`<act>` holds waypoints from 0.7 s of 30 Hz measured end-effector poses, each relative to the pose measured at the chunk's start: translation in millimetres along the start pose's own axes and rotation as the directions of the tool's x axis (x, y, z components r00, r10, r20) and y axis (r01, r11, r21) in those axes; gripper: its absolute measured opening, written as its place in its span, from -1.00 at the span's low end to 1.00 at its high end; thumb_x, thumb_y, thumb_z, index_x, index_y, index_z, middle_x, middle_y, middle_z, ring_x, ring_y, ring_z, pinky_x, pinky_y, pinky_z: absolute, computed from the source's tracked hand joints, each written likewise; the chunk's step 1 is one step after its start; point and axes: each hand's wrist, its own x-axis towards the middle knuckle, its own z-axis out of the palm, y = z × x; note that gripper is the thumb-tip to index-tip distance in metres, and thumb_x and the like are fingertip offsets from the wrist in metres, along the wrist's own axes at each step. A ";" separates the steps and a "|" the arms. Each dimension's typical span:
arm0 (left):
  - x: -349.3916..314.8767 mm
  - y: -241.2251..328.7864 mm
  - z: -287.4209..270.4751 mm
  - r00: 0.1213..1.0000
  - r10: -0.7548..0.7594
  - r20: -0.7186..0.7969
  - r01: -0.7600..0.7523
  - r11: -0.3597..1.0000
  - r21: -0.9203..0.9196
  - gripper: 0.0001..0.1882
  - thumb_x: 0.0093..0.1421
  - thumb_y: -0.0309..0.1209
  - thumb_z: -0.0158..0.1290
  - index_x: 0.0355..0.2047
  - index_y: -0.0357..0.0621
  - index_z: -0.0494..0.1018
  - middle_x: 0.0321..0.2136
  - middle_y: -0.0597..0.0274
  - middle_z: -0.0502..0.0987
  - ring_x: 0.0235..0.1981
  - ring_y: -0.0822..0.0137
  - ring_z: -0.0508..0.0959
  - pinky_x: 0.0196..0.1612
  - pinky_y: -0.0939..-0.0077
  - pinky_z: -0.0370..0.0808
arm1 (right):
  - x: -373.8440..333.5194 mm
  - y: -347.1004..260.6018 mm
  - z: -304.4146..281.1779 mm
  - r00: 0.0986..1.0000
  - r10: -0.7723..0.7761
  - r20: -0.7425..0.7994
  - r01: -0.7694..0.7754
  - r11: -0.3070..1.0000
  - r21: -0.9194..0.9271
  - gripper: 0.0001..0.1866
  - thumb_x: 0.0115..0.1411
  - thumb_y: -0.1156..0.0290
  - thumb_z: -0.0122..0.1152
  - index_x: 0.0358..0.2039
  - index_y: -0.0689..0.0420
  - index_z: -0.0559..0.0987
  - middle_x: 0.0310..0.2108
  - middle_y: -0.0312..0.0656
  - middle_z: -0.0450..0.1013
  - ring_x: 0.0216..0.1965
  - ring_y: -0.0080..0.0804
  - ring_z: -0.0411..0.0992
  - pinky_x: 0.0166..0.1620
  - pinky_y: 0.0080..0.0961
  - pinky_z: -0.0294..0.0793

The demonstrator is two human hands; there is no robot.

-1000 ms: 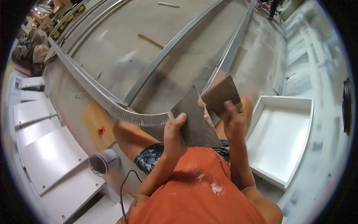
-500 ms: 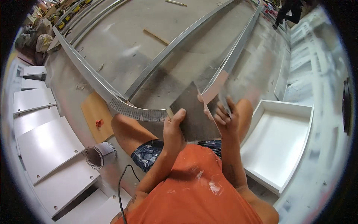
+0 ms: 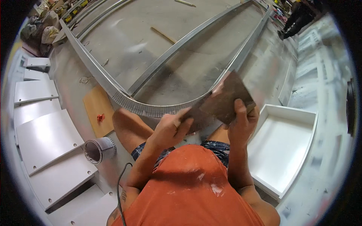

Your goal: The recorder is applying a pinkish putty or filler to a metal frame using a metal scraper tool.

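In front of my lap I hold a thin dark brown sheet of sandpaper [image 3: 222, 100], slightly blurred and slanting up to the right. My left hand [image 3: 167, 130] pinches its lower left end, thumb on top. My right hand [image 3: 243, 122] grips the right part, the thumb pressed on the dark face and the other fingers hidden behind it. Just beyond the sheet, the slit, curved end of a metal profile frame [image 3: 151, 109] bends round between my knees; the sheet hides part of it.
White panels [image 3: 45, 133] lie overlapping at the left. Near my left leg are an open can [image 3: 98, 150], a wooden board [image 3: 98, 113] and a dark cable [image 3: 120, 188]. A white tray-like box [image 3: 279, 150] sits at the right. A person [image 3: 298, 19] stands far right.
The sheet has swung from hanging upright to lying aslant toward the right. My right thumb now presses its dark face. The grey flat piece seen in my right hand no longer shows.
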 end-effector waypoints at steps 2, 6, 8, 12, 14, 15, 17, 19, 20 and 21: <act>-3.3 3.0 -7.7 0.976 0.017 0.216 -0.032 0.997 0.067 -0.68 0.31 -0.34 -0.05 0.01 -0.24 0.39 -0.61 -0.04 0.47 -0.55 -0.10 0.52 -0.49 0.28 0.44 | 4.9 -9.4 5.1 0.994 0.104 -0.010 -0.102 0.988 0.116 -0.67 0.20 0.28 0.23 -0.21 0.33 0.55 -0.30 -0.18 0.49 -0.35 -0.49 0.42 -0.34 -0.49 0.47; -15.8 -8.8 0.0 0.938 0.079 0.337 -0.143 0.975 0.169 -0.67 0.30 -0.35 -0.05 0.00 -0.27 0.40 -0.51 -0.02 0.55 -0.46 -0.02 0.59 -0.35 0.28 0.53 | 18.3 7.6 -6.9 0.918 -0.261 -0.297 0.276 0.961 0.007 -0.67 0.27 0.33 0.15 -0.11 0.37 0.51 -0.21 -0.15 0.48 -0.18 -0.33 0.42 -0.10 -0.26 0.46; -21.3 -3.5 30.1 0.823 -0.567 -0.031 0.192 0.330 -0.925 -0.60 0.27 -0.30 -0.04 0.01 -0.33 0.39 -0.27 0.00 0.59 -0.31 0.10 0.63 -0.17 0.20 0.57 | 8.0 38.0 -21.5 0.768 -0.619 -0.166 0.612 0.785 -0.099 -0.70 0.29 0.41 0.09 -0.09 0.39 0.49 -0.15 -0.09 0.48 -0.15 -0.24 0.43 -0.05 -0.19 0.45; -23.5 -4.4 30.6 0.807 -0.544 0.228 0.177 -0.144 -0.973 -0.66 0.28 -0.31 -0.02 -0.05 -0.32 0.40 -0.19 0.13 0.55 -0.19 0.31 0.59 -0.06 0.38 0.54 | -15.7 28.6 -11.8 0.237 -0.842 0.484 0.958 0.287 0.030 -0.65 0.17 0.54 0.24 -0.01 0.25 0.54 -0.22 -0.05 0.49 -0.36 -0.27 0.46 -0.20 -0.30 0.52; -27.7 -5.6 36.4 0.814 -0.546 0.197 0.139 -0.145 -0.980 -0.67 0.27 -0.35 -0.01 -0.06 -0.34 0.41 -0.21 0.14 0.56 -0.20 0.32 0.59 -0.07 0.42 0.54 | -8.5 39.4 -5.5 0.400 -0.704 0.587 0.907 0.394 -0.147 -0.62 0.06 0.59 0.31 -0.06 0.19 0.58 -0.23 -0.10 0.48 -0.29 -0.32 0.47 -0.22 -0.40 0.51; -30.3 -2.9 32.2 0.821 -0.557 0.121 0.179 0.050 -0.983 -0.68 0.27 -0.37 0.00 -0.05 -0.34 0.41 -0.21 0.14 0.56 -0.19 0.33 0.59 -0.08 0.43 0.54 | -4.1 45.3 -2.5 0.559 -0.536 0.633 0.824 0.444 -0.352 -0.58 -0.05 0.64 0.39 -0.10 0.13 0.62 -0.24 -0.15 0.48 -0.21 -0.36 0.47 -0.25 -0.50 0.50; -35.7 -4.0 26.7 0.845 -0.534 0.015 0.219 0.320 -0.922 -0.67 0.26 -0.41 0.01 -0.03 -0.36 0.40 -0.19 0.13 0.57 -0.20 0.34 0.59 -0.08 0.45 0.54 | 18.1 55.8 1.3 0.566 -0.501 0.655 0.816 0.453 -0.358 -0.54 -0.04 0.66 0.36 -0.05 0.13 0.61 -0.24 -0.15 0.48 -0.22 -0.34 0.48 -0.24 -0.51 0.50; -28.3 -0.9 19.7 0.812 -0.581 -0.053 0.129 0.268 -0.955 -0.67 0.26 -0.41 0.01 -0.03 -0.37 0.39 -0.18 0.12 0.57 -0.20 0.34 0.59 -0.08 0.45 0.54 | 17.7 45.0 8.0 0.608 -0.497 0.620 0.792 0.440 -0.424 -0.56 -0.03 0.70 0.31 -0.06 0.20 0.61 -0.23 -0.14 0.47 -0.23 -0.30 0.48 -0.23 -0.50 0.51; -24.5 -0.7 15.9 0.767 -0.630 -0.122 0.030 0.224 -0.974 -0.67 0.25 -0.41 0.01 -0.03 -0.37 0.39 -0.17 0.11 0.57 -0.21 0.33 0.60 -0.08 0.44 0.54 | 9.4 47.5 10.0 0.612 -0.498 0.614 0.789 0.438 -0.431 -0.56 -0.03 0.70 0.31 -0.06 0.20 0.61 -0.23 -0.14 0.47 -0.23 -0.30 0.48 -0.23 -0.50 0.51; -23.4 -6.5 11.9 0.786 -0.617 -0.038 0.050 0.124 -0.991 -0.68 0.25 -0.43 -0.01 -0.03 -0.37 0.39 -0.13 0.09 0.55 -0.18 0.32 0.59 -0.05 0.42 0.54 | 2.6 50.2 9.8 0.549 -0.651 0.525 0.832 0.487 -0.266 -0.58 -0.02 0.69 0.30 -0.08 0.21 0.60 -0.23 -0.15 0.47 -0.23 -0.29 0.48 -0.23 -0.52 0.51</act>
